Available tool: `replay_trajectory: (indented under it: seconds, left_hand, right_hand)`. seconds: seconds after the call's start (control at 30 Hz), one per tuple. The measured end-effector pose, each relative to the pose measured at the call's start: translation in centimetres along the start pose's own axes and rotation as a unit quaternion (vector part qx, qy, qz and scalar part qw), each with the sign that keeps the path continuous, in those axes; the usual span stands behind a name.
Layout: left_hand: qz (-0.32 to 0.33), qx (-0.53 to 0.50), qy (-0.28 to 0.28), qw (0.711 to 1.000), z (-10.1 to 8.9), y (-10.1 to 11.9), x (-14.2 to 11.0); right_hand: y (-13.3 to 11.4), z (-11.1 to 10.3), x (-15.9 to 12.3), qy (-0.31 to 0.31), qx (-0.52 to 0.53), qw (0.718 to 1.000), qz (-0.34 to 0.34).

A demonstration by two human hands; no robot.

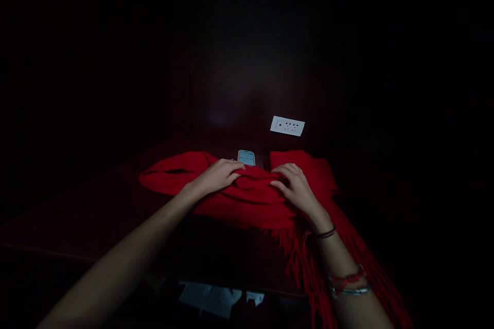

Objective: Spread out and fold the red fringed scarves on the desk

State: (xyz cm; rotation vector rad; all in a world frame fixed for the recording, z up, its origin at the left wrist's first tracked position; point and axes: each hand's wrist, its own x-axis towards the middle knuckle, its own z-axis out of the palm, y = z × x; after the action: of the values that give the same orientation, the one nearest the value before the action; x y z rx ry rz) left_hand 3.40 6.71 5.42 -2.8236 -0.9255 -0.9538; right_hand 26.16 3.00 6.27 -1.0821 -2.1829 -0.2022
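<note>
A red fringed scarf (239,211) lies bunched across a dark tabletop, its long tassels hanging toward the front right. My left hand (219,174) grips the cloth near the middle, thumb and fingers closed on a fold. To the right, my right hand (294,185) has its fingers curled over the same scarf, with thumb and fingertips pinching the fabric. Bracelets circle my right wrist and forearm. Just behind the scarf, between the hands, a phone (246,158) shows a lit screen.
A white power socket plate (287,126) is set in the dark wall behind the table (116,216). Below the table's front edge, pale crumpled pieces (210,298) show in the dark. Most of the surroundings are too dark to make out.
</note>
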Motion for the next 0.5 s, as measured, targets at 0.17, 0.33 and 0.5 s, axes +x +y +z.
replay_trajectory:
  seconds: [0.17,0.33,0.5]
  left_hand:
    - [0.01,0.024,-0.024,0.999,0.9,1.1,0.3]
    - [-0.03,0.06,0.008,0.998,0.3,0.0,0.0]
    - [-0.047,0.031,0.064,0.996,-0.2,-0.6,-0.3]
  right_hand:
    - [-2.0,1.4,0.2,-0.004,0.013,0.999,-0.047]
    - [-0.8,0.9,0.3,0.029,0.092,0.995,0.035]
    - [1.7,-0.3,0.0,0.093,0.13,0.973,0.165]
